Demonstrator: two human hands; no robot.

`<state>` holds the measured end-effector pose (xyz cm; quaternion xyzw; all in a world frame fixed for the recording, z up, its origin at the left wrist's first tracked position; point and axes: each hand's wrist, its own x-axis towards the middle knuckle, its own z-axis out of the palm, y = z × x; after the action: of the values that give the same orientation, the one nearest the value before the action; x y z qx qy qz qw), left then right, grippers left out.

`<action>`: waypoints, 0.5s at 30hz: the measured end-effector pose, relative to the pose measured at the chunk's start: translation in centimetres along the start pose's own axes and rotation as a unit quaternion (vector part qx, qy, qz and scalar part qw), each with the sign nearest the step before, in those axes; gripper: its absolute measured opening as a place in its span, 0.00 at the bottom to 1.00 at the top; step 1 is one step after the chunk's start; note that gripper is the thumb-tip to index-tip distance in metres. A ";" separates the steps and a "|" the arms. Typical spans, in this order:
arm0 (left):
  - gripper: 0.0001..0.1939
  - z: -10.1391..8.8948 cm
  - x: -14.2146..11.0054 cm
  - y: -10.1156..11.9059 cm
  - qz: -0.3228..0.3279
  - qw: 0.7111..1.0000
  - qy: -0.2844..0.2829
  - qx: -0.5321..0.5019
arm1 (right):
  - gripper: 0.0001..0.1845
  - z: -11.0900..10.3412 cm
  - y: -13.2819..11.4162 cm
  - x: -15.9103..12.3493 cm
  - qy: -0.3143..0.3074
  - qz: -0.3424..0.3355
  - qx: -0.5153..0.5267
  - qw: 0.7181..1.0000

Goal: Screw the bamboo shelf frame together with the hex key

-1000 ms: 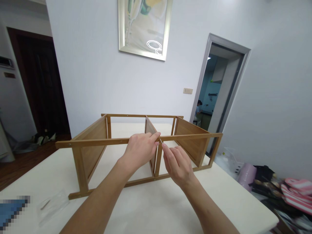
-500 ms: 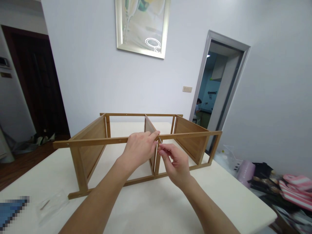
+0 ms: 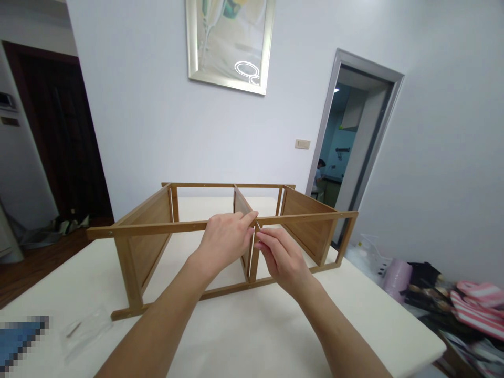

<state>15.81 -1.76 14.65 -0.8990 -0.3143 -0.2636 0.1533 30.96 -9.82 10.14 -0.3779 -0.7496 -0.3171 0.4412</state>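
A wooden shelf frame [image 3: 165,228] lies on its side on the white table. My left hand [image 3: 226,239] is closed over its upper front rail, at the joint with the middle panel [image 3: 243,202]. Just below that joint, my right hand [image 3: 285,260] pinches a thin metal rod, which looks like a hex key [image 3: 258,226]. The rod points up at the joint between the rail and the middle upright [image 3: 255,262]. My right fingers cover most of it. The left fingertips rest close beside the rod.
On the white table [image 3: 366,315], a clear plastic bag [image 3: 86,333] lies at the left near a pixelated blue patch. Clothes and a purple roll [image 3: 397,281] are piled beyond the table's right edge. A person [image 3: 319,173] is visible through the doorway.
My right hand has turned at the wrist around the metal rod, and its fingers now lie straighter and closer together. My left hand and the frame stay in place.
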 end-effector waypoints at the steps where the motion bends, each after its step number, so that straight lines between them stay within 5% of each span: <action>1: 0.19 0.0 0.0 0.0 0.001 1.000 0.000 -0.001 | 0.14 0.1 0.1 0.1 -0.004 -0.010 -0.019 1.000; 7: 0.18 -0.2 0.0 0.0 0.002 1.000 -0.004 -0.006 | 0.04 1.0 -0.1 1.0 0.034 0.028 -0.087 0.995; 11: 0.18 -0.2 0.1 0.0 -0.001 1.000 -0.008 -0.011 | 0.04 1.1 -1.2 1.9 0.112 0.197 0.011 0.974; 15: 0.19 -0.1 0.1 0.0 -0.003 1.000 -0.006 -0.013 | 0.07 0.4 -1.8 2.0 0.103 0.340 0.191 0.915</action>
<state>15.85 -1.77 14.83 -0.9015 -0.3147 -0.2628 0.1387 28.58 -9.82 11.55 -0.4841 -0.5720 -0.0361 0.6612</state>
